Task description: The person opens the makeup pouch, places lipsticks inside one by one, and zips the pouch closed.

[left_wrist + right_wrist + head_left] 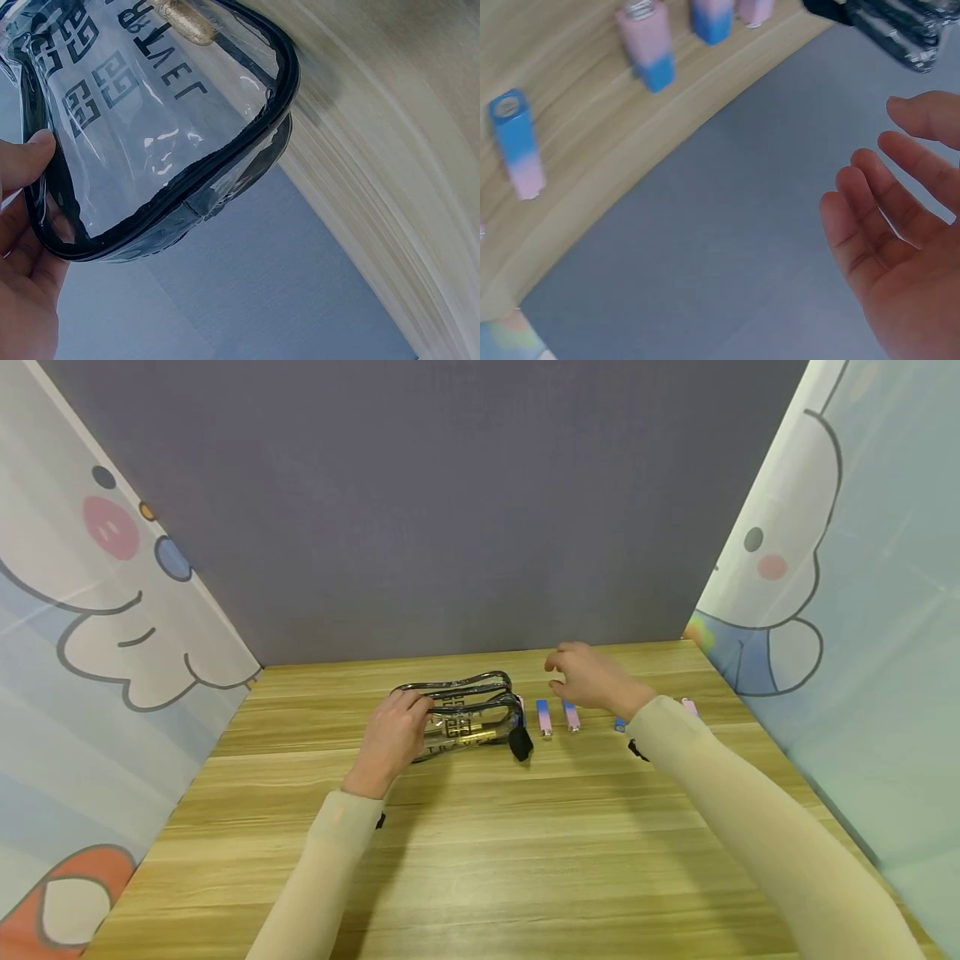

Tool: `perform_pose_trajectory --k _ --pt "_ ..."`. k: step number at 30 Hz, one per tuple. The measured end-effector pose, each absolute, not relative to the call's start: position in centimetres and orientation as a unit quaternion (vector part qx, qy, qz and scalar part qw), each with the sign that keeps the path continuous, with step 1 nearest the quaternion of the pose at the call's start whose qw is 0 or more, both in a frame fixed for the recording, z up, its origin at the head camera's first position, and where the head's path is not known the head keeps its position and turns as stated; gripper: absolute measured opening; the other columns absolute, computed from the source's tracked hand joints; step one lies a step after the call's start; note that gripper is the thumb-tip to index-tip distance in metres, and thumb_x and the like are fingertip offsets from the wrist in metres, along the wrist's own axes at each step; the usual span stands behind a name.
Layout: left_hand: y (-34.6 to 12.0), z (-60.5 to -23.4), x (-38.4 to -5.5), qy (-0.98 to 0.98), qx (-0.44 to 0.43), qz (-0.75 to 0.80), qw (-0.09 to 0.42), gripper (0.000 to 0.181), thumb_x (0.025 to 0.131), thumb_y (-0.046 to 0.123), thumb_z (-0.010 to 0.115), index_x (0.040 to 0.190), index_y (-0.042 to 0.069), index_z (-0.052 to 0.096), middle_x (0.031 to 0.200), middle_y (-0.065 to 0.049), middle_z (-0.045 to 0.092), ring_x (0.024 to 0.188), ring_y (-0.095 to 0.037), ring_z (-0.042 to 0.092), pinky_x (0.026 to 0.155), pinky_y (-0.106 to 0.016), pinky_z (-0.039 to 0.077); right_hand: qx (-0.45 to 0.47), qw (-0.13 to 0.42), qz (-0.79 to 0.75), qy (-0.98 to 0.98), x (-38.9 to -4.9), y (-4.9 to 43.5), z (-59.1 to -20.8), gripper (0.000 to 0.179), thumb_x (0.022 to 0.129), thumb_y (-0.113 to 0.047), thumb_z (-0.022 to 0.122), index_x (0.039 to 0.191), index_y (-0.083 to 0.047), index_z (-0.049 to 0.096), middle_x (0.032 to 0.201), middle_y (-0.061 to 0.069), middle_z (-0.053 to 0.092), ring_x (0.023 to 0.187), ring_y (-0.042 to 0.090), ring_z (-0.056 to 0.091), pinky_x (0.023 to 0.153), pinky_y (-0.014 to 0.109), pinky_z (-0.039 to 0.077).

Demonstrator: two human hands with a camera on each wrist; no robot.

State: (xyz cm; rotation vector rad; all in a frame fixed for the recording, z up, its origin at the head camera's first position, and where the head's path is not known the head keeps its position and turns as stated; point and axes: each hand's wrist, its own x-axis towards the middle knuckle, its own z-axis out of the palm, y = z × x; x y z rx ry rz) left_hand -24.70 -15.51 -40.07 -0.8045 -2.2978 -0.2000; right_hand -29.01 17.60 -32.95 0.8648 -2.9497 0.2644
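Clear pouch (465, 714) in left hand (393, 735); right hand (588, 681) above tubes (543, 717).

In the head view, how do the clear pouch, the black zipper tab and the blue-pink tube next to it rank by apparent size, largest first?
1. Clear pouch, by far the largest; the left hand holds it.
2. and 3. Black zipper tab and blue-pink tube look about alike, so I do not rank them.
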Motion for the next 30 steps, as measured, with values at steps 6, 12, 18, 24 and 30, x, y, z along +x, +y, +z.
perform_pose_trajectory --k 6,12,18,24,30 --pt "-15.6 -40.2 -24.7 -0.883 -0.309 -0.075 0.344 0.021 0.080 -0.003 0.084 0.098 -0.001 0.074 0.096 -0.014 0.071 0.087 -0.031 0.066 0.080 -0.041 0.057 0.249 0.018 0.103 -0.963 -29.5 20.1 -34.1 0.031 0.097 -0.015 0.067 0.123 0.003 0.068 0.122 0.020 0.064 0.106 0.035 0.064 0.088 0.050 0.055" --pt "-15.6 -40.1 -24.7 -0.882 -0.309 -0.076 0.348 0.021 0.080 -0.004 0.084 0.098 -0.001 0.074 0.095 -0.014 0.072 0.087 -0.031 0.066 0.080 -0.041 0.057 0.231 0.017 0.105 -0.967 -29.8 22.0 -35.6 0.030 0.096 -0.014 0.068 0.120 0.003 0.069 0.114 0.020 0.065 0.099 0.035 0.065 0.082 0.050 0.056" --pt "-15.6 -40.0 -24.6 -0.882 -0.309 -0.075 0.348 0.020 0.081 -0.003 0.083 0.099 -0.001 0.074 0.096 -0.014 0.072 0.087 -0.031 0.066 0.080 -0.041 0.057 0.200 -0.012 0.116 -0.973 -29.9 23.7 -36.8 0.035 0.096 -0.015 0.067 0.123 0.006 0.067 0.118 0.023 0.065 0.102 0.037 0.064 0.086 0.053 0.055" --pt "-15.6 -40.1 -24.7 -0.880 -0.310 -0.074 0.351 0.019 0.082 -0.002 0.082 0.099 -0.001 0.074 0.096 -0.014 0.072 0.087 -0.030 0.066 0.079 -0.040 0.057 0.151 -0.029 0.119 -0.981 -30.0 24.9 -38.2 0.043 0.097 -0.022 0.066 0.127 0.008 0.063 0.126 0.028 0.061 0.113 0.045 0.060 0.094 0.059 0.051" --pt "-15.7 -40.2 -24.7 -0.882 -0.309 -0.071 0.348 0.020 0.082 -0.002 0.083 0.099 0.000 0.074 0.096 -0.013 0.072 0.086 -0.029 0.066 0.078 -0.040 0.057 0.097 -0.055 0.119 -0.987 -30.0 25.6 -39.7 0.056 0.099 -0.031 0.058 0.136 0.010 0.052 0.133 0.033 0.054 0.118 0.053 0.055 0.096 0.065 0.048"
